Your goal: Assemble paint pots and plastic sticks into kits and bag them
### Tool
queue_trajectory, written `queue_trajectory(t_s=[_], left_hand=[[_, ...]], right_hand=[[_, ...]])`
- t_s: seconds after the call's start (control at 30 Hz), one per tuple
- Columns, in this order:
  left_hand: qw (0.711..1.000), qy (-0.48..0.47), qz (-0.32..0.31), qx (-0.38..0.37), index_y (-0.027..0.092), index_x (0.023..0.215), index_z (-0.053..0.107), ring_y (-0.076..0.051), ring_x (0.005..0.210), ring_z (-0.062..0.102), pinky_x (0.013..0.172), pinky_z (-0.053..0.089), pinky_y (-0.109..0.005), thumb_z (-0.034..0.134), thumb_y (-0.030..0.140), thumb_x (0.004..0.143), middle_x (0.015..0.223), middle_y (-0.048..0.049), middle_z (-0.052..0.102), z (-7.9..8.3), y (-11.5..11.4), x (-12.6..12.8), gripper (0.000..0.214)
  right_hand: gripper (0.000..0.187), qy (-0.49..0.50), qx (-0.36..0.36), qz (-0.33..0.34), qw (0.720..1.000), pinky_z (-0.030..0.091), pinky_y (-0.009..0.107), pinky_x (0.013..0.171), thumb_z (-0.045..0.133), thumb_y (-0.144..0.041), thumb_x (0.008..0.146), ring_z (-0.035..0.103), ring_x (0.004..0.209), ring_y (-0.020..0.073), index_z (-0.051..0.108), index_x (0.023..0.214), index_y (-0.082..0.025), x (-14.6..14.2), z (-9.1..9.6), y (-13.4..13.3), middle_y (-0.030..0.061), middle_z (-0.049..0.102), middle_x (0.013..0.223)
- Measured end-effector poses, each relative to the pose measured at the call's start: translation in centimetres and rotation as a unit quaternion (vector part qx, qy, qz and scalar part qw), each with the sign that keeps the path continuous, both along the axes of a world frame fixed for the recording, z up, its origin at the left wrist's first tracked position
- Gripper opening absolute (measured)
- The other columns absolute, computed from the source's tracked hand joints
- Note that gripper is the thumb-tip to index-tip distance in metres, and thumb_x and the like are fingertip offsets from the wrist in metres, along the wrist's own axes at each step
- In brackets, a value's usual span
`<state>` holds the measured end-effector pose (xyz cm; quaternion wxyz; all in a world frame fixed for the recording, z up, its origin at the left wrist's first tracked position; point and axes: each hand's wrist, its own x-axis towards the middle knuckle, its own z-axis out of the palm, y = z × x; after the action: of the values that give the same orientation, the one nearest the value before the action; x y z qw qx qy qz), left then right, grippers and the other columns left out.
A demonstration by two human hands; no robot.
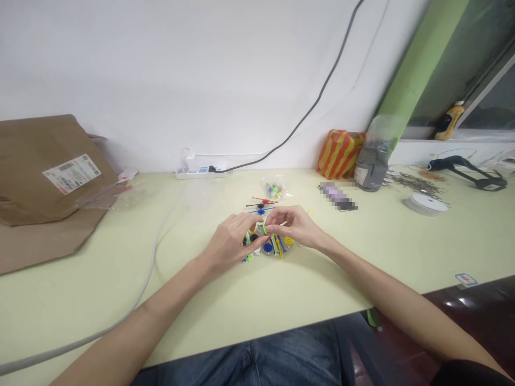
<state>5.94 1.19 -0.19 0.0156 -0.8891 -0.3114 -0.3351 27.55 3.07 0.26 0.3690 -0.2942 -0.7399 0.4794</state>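
Note:
My left hand [233, 238] and my right hand [292, 225] meet over a small heap of coloured plastic toy parts [271, 246] on the pale yellow table [257, 300]. Both hands are pinched on a thin green piece [264, 229] held between them, just above the heap. Round blue, yellow and black discs and several coloured sticks lie under the fingers. Just beyond the hands lie red, black and blue stick parts [261, 203] and a small clear bag of parts [274, 189].
A brown cardboard package [44, 171] sits at the far left, a white power strip [199, 170] with a dark cable at the wall. A grey cable [148, 279] crosses the left table. An orange striped bag [340, 153], grey pouch [370, 166], white tape roll [425, 203] stand right.

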Motion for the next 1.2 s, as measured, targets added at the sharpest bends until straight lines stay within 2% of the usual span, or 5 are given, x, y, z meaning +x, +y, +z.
queue_trajectory(t_s=[0.17, 0.33, 0.53, 0.83, 1.2], left_hand=[[1.000, 0.004, 0.002, 0.004, 0.019, 0.106, 0.058, -0.017, 0.082, 0.062, 0.074, 0.045, -0.030, 0.054, 0.026, 0.096, 0.090, -0.0029, 0.067, 0.0, -0.1, -0.1, 0.012], [1.000, 0.008, 0.026, 0.010, 0.018, 0.104, 0.057, -0.016, 0.078, 0.060, 0.071, 0.044, -0.030, 0.052, 0.028, 0.097, 0.089, -0.0038, 0.065, 0.1, 0.1, -0.4, 0.013], [0.999, 0.005, 0.032, 0.006, 0.019, 0.102, 0.057, -0.016, 0.077, 0.059, 0.070, 0.044, -0.030, 0.052, 0.029, 0.097, 0.086, -0.0031, 0.064, 0.0, 0.4, -0.7, 0.013], [0.999, 0.016, 0.029, 0.006, 0.020, 0.099, 0.059, -0.016, 0.078, 0.058, 0.070, 0.044, -0.029, 0.051, 0.028, 0.097, 0.088, -0.0037, 0.064, 0.2, 0.4, -0.7, 0.012], [0.999, -0.004, 0.042, -0.023, 0.019, 0.098, 0.056, -0.017, 0.076, 0.059, 0.071, 0.045, -0.031, 0.048, 0.029, 0.096, 0.086, -0.0037, 0.064, 0.2, 0.2, -0.7, 0.013]], right_hand=[[0.035, -0.049, 0.038, -0.020, 0.998, 0.050, 0.028, 0.066, 0.069, -0.050, 0.084, 0.065, 0.073, 0.0162, 0.065, 0.095, -0.018, 1.8, 1.6, 0.3, 0.0052, 0.070, 0.085], [0.027, -0.256, 0.039, -0.031, 0.965, 0.046, 0.027, 0.063, 0.068, -0.042, 0.082, 0.064, 0.069, 0.0167, 0.066, 0.092, -0.017, 6.8, 4.0, 1.5, 0.0040, 0.069, 0.076], [0.017, -0.395, 0.009, -0.049, 0.917, 0.043, 0.028, 0.060, 0.069, -0.034, 0.074, 0.063, 0.068, 0.0190, 0.070, 0.077, -0.017, 9.4, 2.6, 3.5, 0.0062, 0.072, 0.075], [0.013, -0.415, 0.025, -0.030, 0.909, 0.043, 0.028, 0.061, 0.069, -0.030, 0.071, 0.061, 0.067, 0.0185, 0.070, 0.072, -0.018, 8.4, 1.1, 4.0, 0.0052, 0.072, 0.076], [0.014, -0.337, 0.044, -0.017, 0.940, 0.045, 0.028, 0.064, 0.063, -0.029, 0.075, 0.060, 0.067, 0.0170, 0.067, 0.078, -0.016, 8.0, 1.3, 3.8, 0.0047, 0.070, 0.075]])
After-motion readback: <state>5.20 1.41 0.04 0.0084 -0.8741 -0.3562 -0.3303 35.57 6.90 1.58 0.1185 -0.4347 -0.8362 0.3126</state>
